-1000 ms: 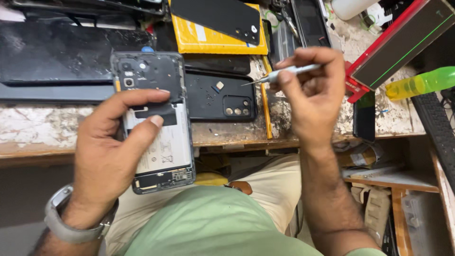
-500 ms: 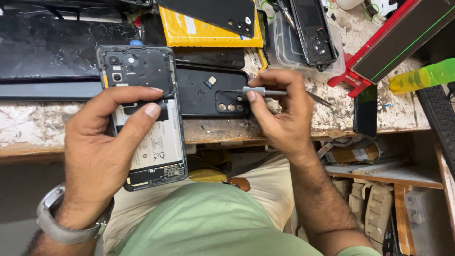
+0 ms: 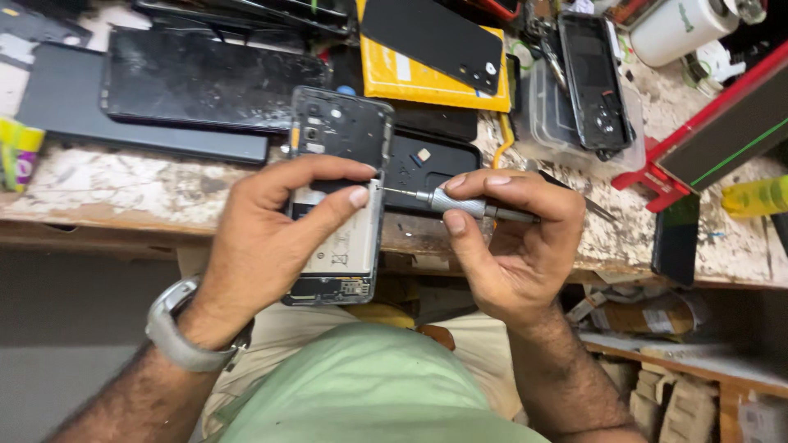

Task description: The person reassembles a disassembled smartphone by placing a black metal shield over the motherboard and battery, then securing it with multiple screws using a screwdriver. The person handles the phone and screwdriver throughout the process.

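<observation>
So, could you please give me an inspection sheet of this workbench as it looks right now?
Surface: worn wooden bench with flaking white paint.
Job's things: opened phone, back cover off, battery showing; slim screwdriver, tip at the phone's right edge.
Clutter: black back cover behind the phone; yellow box; dark tablet; clear tray with a phone frame; red stand; white bottle; yellow-green bottle.
Hands: left hand grips the phone, watch on its wrist; right hand holds the screwdriver.
Cables: yellow strip by the tray; kind unclear.
Surroundings: shelves with packets under the bench.
</observation>
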The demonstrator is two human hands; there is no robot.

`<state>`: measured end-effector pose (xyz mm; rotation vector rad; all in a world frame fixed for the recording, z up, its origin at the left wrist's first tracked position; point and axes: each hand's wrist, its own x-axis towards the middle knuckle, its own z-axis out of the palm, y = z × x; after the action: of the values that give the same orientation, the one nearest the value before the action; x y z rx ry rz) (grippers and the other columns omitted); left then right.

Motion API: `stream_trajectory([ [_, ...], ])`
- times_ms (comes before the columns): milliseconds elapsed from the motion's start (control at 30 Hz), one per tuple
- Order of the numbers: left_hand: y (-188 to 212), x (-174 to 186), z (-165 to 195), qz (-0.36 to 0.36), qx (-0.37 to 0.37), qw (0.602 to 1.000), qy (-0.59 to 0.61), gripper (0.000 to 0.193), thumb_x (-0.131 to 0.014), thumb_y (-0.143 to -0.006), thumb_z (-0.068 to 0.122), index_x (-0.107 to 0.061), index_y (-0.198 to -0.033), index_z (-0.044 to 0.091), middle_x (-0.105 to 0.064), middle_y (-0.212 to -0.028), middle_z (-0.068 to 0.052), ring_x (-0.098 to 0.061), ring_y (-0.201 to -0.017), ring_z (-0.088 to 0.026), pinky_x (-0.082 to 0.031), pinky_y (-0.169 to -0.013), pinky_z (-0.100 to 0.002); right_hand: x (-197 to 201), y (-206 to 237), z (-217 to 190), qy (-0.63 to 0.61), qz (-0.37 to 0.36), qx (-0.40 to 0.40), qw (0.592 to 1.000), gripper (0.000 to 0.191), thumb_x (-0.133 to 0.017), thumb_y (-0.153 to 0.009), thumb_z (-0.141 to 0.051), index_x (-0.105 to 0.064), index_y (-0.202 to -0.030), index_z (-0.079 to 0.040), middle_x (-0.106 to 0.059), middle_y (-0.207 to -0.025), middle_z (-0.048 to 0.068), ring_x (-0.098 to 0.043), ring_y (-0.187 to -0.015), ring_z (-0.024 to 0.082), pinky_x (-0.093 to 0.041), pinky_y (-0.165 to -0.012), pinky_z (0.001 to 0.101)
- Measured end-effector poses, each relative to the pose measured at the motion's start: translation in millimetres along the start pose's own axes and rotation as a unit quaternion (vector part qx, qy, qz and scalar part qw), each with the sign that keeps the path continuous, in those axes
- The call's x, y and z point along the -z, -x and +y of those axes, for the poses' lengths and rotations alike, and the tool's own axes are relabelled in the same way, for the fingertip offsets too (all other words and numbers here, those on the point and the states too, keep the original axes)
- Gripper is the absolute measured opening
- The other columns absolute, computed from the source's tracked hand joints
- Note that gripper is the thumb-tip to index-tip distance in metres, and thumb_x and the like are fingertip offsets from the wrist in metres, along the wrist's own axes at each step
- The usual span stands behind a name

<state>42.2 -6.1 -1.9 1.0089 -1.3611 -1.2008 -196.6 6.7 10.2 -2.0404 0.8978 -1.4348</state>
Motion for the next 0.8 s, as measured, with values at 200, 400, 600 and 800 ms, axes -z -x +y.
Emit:
stream_trajectory([
  [200,1.0,4.1,3.0,-0.009,-0.008,0.999,-0.032,0.02,-0.075,-0.094,0.016,-0.077,-0.113,0.008,-0.079,-0.097,-0.001,-0.069,-0.086,-0.005,-0.056,-0.074,-0.022,-8.6,-5.4,-3.1,0.009,-0.011,0.014,1.0,0.047,-0.068,-0.102,0.014,-0.04,-0.135,-0.006,-0.063,-0.117,0.017,-0.068,-0.107,0.021,-0.059,-0.098,0.0315],
  [400,2.4,4.3,0.7,-0.004,0.004,1.0,-0.028,0.016,-0.073,-0.096,0.017,-0.078,-0.109,0.008,-0.078,-0.094,0.0,-0.069,-0.085,-0.005,-0.057,-0.073,-0.022,-11.0,-6.6,-1.5,0.022,-0.02,0.037,0.999,0.047,-0.069,-0.102,0.014,-0.04,-0.134,-0.006,-0.063,-0.115,0.016,-0.068,-0.106,0.021,-0.06,-0.096,0.0311],
  [600,2.7,4.7,-0.7,-0.002,0.009,1.0,-0.021,0.016,-0.072,-0.097,0.017,-0.078,-0.107,0.007,-0.077,-0.091,0.0,-0.068,-0.083,-0.005,-0.056,-0.071,-0.022,-11.9,-3.9,-0.9,0.011,-0.001,0.026,1.0,0.046,-0.069,-0.103,0.012,-0.04,-0.134,-0.006,-0.062,-0.116,0.016,-0.068,-0.106,0.02,-0.06,-0.097,0.0308],
  [800,2.4,5.4,-1.9,-0.005,-0.001,1.0,-0.02,0.016,-0.072,-0.098,0.017,-0.078,-0.108,0.007,-0.077,-0.092,0.0,-0.068,-0.084,-0.005,-0.056,-0.072,-0.022,-11.4,-3.4,0.1,0.01,-0.009,0.029,0.999,0.044,-0.068,-0.103,0.012,-0.04,-0.133,-0.006,-0.062,-0.116,0.016,-0.069,-0.106,0.021,-0.061,-0.096,0.031],
])
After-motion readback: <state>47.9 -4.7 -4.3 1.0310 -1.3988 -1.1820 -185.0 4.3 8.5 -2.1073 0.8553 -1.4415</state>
